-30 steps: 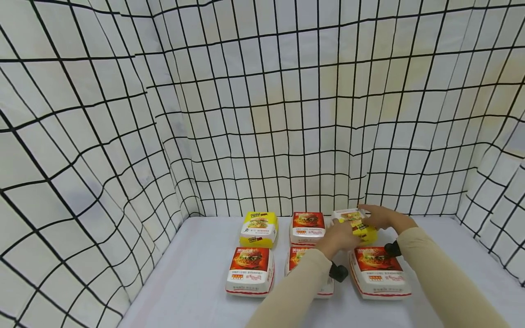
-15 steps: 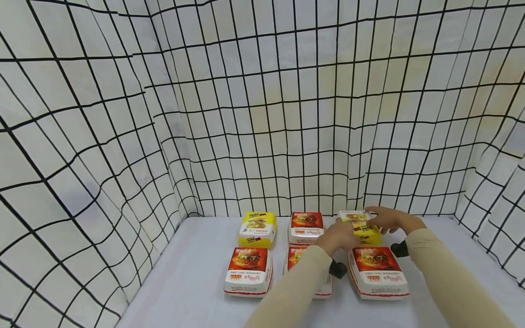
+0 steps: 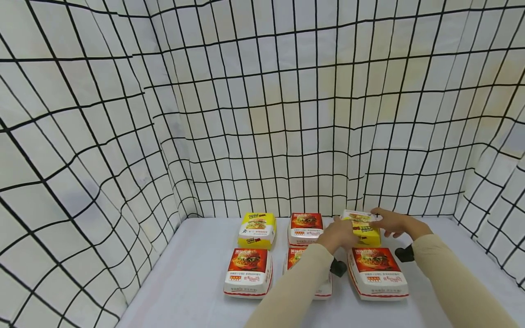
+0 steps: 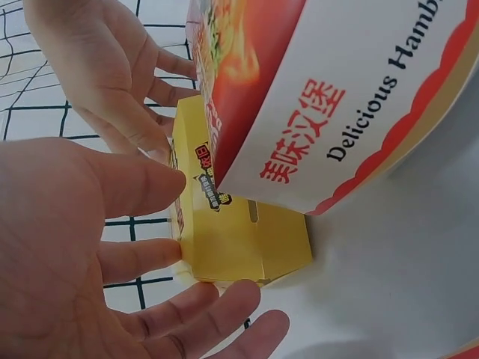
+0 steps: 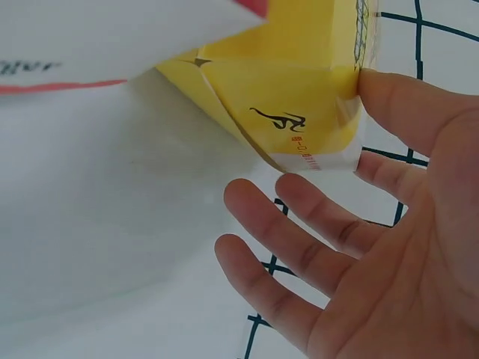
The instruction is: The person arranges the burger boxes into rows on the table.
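Note:
A yellow burger box with a white end (image 3: 366, 233) sits at the right end of the back row, between my two hands. My left hand (image 3: 339, 234) is at its left side, thumb and forefinger at the upper edge. In the left wrist view, that hand's other fingers (image 4: 236, 307) spread loosely beside the yellow wall. At the box's right side is my right hand (image 3: 395, 223). Its thumb (image 5: 404, 105) touches a corner in the right wrist view, while the lower fingers stretch out over the white surface. A red-and-white burger box (image 3: 378, 273) lies just in front.
Another yellow box (image 3: 257, 230) and a red-and-white box (image 3: 306, 228) complete the back row. In front are two more red-and-white boxes, a left one (image 3: 248, 272) and a middle one (image 3: 324, 289) partly behind my left forearm. A black grid net (image 3: 266, 136) over white cloth encloses the white table (image 3: 184, 282).
The yellow box has shifted slightly right and turned straighter, with my left hand following it. My right hand has moved right, towards the box's outer edge. The other boxes stay put.

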{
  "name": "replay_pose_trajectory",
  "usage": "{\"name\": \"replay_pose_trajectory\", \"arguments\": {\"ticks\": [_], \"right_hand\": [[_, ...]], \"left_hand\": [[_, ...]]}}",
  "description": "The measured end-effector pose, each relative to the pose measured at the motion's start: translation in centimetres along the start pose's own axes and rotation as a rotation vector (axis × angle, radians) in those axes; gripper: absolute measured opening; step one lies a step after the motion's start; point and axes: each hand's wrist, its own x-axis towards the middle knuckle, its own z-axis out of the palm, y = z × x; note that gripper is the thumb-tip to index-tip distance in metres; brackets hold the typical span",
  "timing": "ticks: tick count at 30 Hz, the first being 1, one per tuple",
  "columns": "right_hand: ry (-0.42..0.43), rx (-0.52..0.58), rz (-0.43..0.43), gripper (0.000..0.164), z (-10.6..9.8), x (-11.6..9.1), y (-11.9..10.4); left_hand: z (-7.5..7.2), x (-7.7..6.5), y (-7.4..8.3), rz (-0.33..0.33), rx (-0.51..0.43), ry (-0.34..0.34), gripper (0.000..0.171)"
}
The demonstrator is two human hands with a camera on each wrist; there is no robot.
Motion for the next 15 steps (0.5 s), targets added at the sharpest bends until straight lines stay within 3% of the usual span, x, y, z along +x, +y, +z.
{"name": "replay_pose_trajectory", "arguments": {"ticks": [15], "right_hand": [[0.010, 0.049, -0.036, 0.074, 0.10, -0.82, 0.59]], "left_hand": [[0.26, 0.37, 0.20, 0.006, 0.025, 0.002, 0.044]]}}
